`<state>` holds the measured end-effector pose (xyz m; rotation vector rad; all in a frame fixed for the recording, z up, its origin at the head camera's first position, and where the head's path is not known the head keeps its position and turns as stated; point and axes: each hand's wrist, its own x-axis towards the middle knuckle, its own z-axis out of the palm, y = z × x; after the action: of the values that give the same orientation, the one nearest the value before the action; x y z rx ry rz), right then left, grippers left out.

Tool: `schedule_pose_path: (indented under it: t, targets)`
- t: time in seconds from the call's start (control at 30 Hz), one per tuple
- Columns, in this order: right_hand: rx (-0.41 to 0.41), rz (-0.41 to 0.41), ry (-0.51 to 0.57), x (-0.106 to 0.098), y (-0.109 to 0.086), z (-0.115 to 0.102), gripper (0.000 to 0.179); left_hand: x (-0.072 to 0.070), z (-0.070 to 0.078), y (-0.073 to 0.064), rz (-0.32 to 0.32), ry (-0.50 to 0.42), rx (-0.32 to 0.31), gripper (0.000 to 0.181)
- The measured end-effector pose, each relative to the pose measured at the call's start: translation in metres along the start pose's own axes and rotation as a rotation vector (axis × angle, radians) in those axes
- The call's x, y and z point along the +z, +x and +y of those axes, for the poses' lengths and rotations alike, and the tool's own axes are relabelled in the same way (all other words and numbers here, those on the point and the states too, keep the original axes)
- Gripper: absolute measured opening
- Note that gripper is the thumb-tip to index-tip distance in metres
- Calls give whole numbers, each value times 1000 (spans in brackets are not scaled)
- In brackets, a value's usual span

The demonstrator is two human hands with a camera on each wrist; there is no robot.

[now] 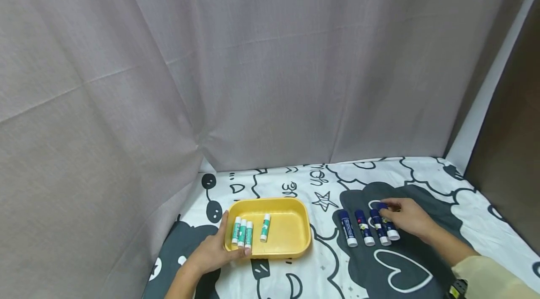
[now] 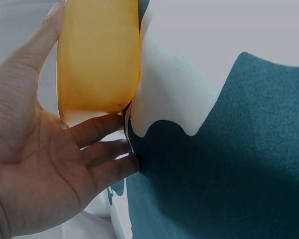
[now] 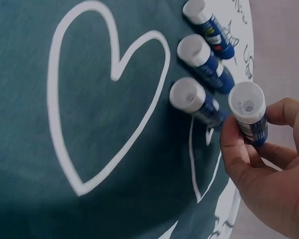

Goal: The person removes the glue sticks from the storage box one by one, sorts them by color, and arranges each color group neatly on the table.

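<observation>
My right hand (image 1: 407, 217) pinches a dark blue glue stick (image 3: 247, 107) with a white end between thumb and fingers. It is the rightmost of a row of similar blue glue sticks (image 1: 348, 229) on the patterned cloth. In the right wrist view, its white end faces the camera. At the left, my left hand (image 1: 213, 247) rests against the corner of a yellow tray (image 1: 291, 247), thumb along the near side and index finger up the left side. Inside the tray lie several small green-and-white tubes (image 1: 242, 233), one of them (image 1: 265, 227) apart from the others.
A white cloth (image 1: 310, 271) with dark grey shapes and line drawings lies under everything. Behind it hangs a grey curtain (image 1: 274, 78). A brown panel (image 1: 506, 139) stands at the far right.
</observation>
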<state>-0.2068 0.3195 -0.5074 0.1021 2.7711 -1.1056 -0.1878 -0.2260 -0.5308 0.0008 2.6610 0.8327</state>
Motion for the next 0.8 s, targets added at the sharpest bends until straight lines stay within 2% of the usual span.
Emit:
schedule_pose_path:
  t: [0.27, 0.57, 0.8]
  targets:
    - [-13, 60, -172, -2, 4, 19, 52, -2, -1, 0, 8, 3, 3, 143]
    - [-147, 157, -301, 7, 6, 37, 50, 1, -2, 0, 13, 7, 3, 143]
    - [-126, 174, -369, 13, 10, 44, 55, -1, 0, 0, 9, 3, 7, 143]
